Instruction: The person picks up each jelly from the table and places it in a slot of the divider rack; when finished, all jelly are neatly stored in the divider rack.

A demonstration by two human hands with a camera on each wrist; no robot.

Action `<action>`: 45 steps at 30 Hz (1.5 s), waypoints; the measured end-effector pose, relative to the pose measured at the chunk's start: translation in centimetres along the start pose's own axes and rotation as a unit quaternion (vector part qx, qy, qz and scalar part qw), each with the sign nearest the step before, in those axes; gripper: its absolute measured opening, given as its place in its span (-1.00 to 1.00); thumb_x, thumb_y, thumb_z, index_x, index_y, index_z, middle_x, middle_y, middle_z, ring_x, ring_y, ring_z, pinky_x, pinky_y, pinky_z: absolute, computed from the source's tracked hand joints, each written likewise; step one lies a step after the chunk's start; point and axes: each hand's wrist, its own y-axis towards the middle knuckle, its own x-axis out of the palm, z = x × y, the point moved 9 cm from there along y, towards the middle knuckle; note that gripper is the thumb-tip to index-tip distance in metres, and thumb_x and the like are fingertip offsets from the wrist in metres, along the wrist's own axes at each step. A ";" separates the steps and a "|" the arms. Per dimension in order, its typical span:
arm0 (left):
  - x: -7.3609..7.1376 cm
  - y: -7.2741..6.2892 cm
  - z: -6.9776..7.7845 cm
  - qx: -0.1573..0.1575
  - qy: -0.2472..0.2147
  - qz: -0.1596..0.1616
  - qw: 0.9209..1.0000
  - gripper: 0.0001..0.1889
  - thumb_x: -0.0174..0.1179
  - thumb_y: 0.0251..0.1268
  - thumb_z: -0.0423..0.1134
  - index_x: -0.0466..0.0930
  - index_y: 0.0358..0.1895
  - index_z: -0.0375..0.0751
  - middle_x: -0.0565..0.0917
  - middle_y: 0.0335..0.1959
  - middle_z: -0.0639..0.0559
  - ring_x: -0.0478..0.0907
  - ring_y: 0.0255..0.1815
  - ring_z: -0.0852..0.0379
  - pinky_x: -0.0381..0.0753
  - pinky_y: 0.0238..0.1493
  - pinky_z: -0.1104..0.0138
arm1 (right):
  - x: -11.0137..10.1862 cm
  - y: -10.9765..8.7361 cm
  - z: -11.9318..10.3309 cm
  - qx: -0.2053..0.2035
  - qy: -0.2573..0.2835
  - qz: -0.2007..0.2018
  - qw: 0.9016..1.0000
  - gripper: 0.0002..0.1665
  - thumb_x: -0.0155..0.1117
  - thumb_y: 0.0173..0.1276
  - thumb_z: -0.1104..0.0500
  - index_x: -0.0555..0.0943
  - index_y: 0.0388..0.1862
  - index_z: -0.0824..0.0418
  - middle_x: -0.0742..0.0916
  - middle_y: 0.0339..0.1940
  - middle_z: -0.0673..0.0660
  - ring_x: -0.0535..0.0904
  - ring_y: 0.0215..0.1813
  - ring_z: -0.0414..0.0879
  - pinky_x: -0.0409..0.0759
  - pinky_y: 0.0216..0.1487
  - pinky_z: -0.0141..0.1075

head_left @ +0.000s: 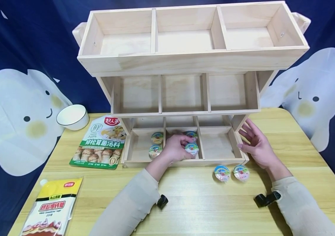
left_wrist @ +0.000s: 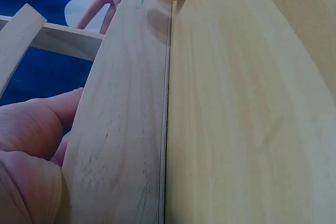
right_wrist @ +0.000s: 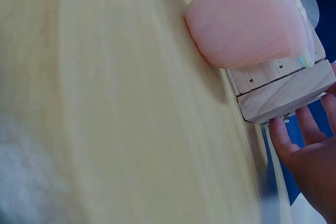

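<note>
**Jelly cups at the bottom tray: one in the fingers, tight quarters around it**

Head view: the left hand pinches the held cup by thumb and fingers, just inside the front edge of the middle compartment. The rear cup sits right behind it, so crowding looks the likeliest trouble: a release too far back could knock that neighbour or leave the held cup tilted on it. The right hand grasps no cup; its thumb lies at the tray's right side wall, near the front corner, with the fingers spread outside. How firmly it presses I cannot tell; a hard one-sided push might slide the tray. Two loose cups stand on the table before the tray's front edge, near its right corner, where a sweep of either forearm could topple them. Two more are in the left compartment.

Left wrist view: the front wall hides the held cup, so the pinch cannot be checked here. But one loose cup shows side-on, upright, at the wall's far end.

Right wrist view: fingertips meet the outside of the tray's corner, a contact the head view leaves unclear. A loose cup overlaps the front wall, so any gap between them cannot be judged.
</note>
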 end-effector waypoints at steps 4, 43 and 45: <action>0.0 0.0 0.1 -0.001 0.014 0.006 1.000 -0.43 0.65 -0.41 -0.50 0.76 -0.12 -0.11 0.62 -0.29 0.08 0.52 -0.23 0.11 0.57 -0.18 0.32 | 0.0 0.0 -0.1 -0.002 -0.001 -0.002 1.000 0.17 -0.06 0.05 0.88 0.03 0.62 0.24 0.31 0.52 0.32 0.39 0.40 0.01 0.45 0.27 -0.29; -1.5 -1.8 1.6 0.060 -0.023 0.046 0.997 -0.33 0.62 -0.28 -0.48 0.65 0.09 -0.23 0.66 -0.08 -0.09 0.59 -0.03 -0.06 0.61 0.05 0.22 | 0.1 0.0 -0.1 0.007 -0.008 0.001 1.000 0.17 -0.05 0.07 0.87 0.03 0.63 0.21 0.31 0.53 0.30 0.39 0.39 -0.03 0.46 0.27 -0.31; -1.5 -2.2 1.8 0.066 -0.034 0.052 0.996 -0.34 0.60 -0.26 -0.50 0.64 0.10 -0.23 0.65 -0.06 -0.12 0.60 -0.01 -0.08 0.61 0.08 0.20 | 0.1 0.0 -0.1 0.008 -0.005 0.001 1.000 0.17 -0.05 0.07 0.87 0.03 0.63 0.21 0.31 0.53 0.29 0.39 0.39 -0.03 0.46 0.27 -0.31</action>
